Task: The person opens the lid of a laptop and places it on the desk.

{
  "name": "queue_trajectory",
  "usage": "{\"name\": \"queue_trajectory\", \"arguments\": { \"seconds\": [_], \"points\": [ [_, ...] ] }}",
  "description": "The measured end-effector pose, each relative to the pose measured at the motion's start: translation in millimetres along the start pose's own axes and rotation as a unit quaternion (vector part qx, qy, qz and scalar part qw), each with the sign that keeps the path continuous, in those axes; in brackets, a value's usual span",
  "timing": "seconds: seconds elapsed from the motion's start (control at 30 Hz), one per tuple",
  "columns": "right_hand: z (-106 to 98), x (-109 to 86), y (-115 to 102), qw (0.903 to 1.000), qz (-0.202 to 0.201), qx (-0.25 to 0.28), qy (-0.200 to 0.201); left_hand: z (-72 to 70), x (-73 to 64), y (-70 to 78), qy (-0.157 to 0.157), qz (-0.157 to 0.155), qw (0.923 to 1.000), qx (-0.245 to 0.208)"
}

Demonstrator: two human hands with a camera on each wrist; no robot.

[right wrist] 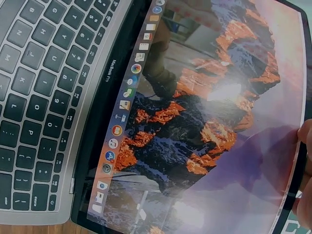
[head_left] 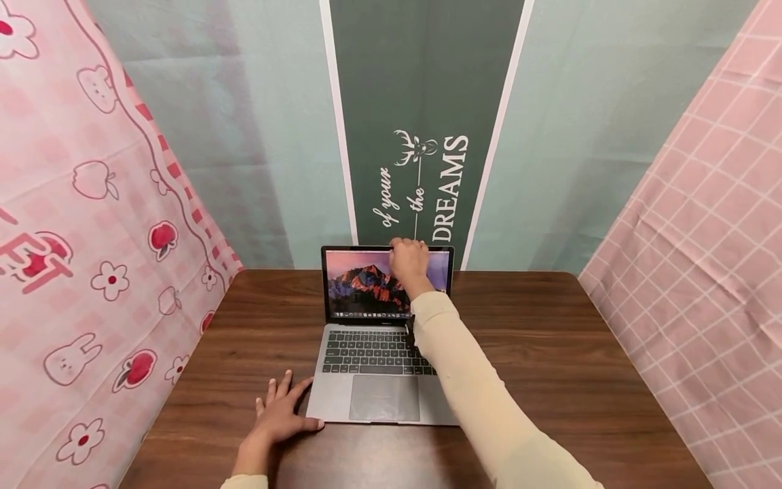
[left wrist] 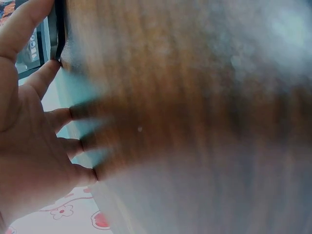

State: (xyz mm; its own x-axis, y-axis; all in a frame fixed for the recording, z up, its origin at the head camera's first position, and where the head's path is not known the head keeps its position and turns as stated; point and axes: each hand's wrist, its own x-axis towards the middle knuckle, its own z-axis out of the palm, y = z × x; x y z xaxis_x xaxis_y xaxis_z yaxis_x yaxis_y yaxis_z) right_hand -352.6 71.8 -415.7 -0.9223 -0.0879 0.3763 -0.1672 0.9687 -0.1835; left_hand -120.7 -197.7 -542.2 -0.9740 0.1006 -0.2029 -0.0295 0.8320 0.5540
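Observation:
A grey laptop (head_left: pixel 332 402) stands unfolded on the wooden table, its lit screen (head_left: pixel 366 282) showing a mountain picture and a row of icons. My right hand (head_left: pixel 411 262) grips the top edge of the screen, right of its middle. In the right wrist view its thumb (right wrist: pixel 305 132) is on the front of the frame, and "MacBook Pro" is printed below the display. Beside the laptop's front left corner, my left hand (head_left: pixel 282 413) rests with fingers spread on the table. Its thumb and index finger touch the laptop's side. My right forearm hides part of the keyboard (head_left: pixel 366 352).
The brown wooden table (head_left: pixel 531 339) extends on both sides of the laptop. Behind it hangs a green cloth (head_left: pixel 427 81) with white lettering and a deer head. Pink patterned cloths flank the table, one on the left (head_left: pixel 122 224) and a checked one on the right (head_left: pixel 702 224).

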Motion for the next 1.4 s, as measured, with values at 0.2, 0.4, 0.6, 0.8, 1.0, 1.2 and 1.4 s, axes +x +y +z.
{"name": "queue_trajectory", "arguments": {
  "seconds": [0.2,0.4,0.6,0.8,1.0,1.2,1.4],
  "points": [
    [-1.9,-4.4,0.9,1.0000,-0.009,0.001,0.003,3.6,-0.2,-1.6,0.008,0.002,1.0000,-0.001],
    [-5.9,-15.4,9.6,0.9977,-0.021,0.038,0.052,5.6,2.5,0.0,0.006,0.006,0.9999,-0.006],
    [-5.3,-24.3,20.9,0.9907,-0.061,0.096,0.074,3.8,2.1,0.2,0.003,0.003,1.0000,0.002],
    [-7.2,-41.0,34.6,0.9784,-0.097,0.154,0.098,2.7,0.6,3.0,0.009,0.003,1.0000,-0.003],
    [-9.2,-59.6,53.7,0.9691,-0.097,0.188,0.127,0.6,-0.7,8.3,0.034,0.004,0.9992,-0.020],
    [-11.8,-86.3,68.3,0.9628,-0.066,0.227,0.131,-5.2,-2.2,19.6,0.068,0.020,0.9961,-0.052],
    [-14.7,-122.2,78.2,0.9677,-0.046,0.221,0.113,-14.4,-7.2,34.9,0.110,0.038,0.9926,-0.034]
  ]
}}
